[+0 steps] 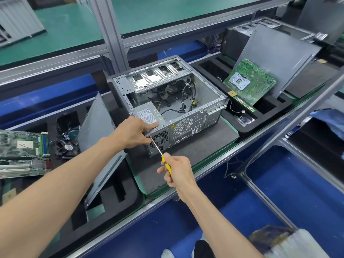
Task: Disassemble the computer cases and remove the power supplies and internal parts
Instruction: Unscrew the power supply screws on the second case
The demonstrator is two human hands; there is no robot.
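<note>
One open computer case point(167, 101) on the grey mat point(195, 146), power supply point(149, 114) in its near-left corner; two motherboards, one far right point(249, 84), one left point(22, 144). Left hand point(134, 133) gripping the case's near corner, right hand point(176, 170) curled round one yellow screwdriver point(163, 157), tip at the rear panel. Bare mat near the case's right side.

- Computer case point(173, 101): lies open side up on a foam mat point(201, 146), centre of the bench.
- Power supply point(149, 114): inside the case, at its near-left corner.
- Left hand point(134, 133): on that corner; right hand point(178, 172) nearer, holding a screwdriver point(162, 155) whose tip meets the case's near face.
- Side panel point(98, 142): leans just left of the case.
- Circuit board point(22, 146) and fan point(66, 147): far left.
- Motherboard point(249, 82): right of the case, propped in a foam tray point(275, 107) against a second panel point(279, 56).
</note>
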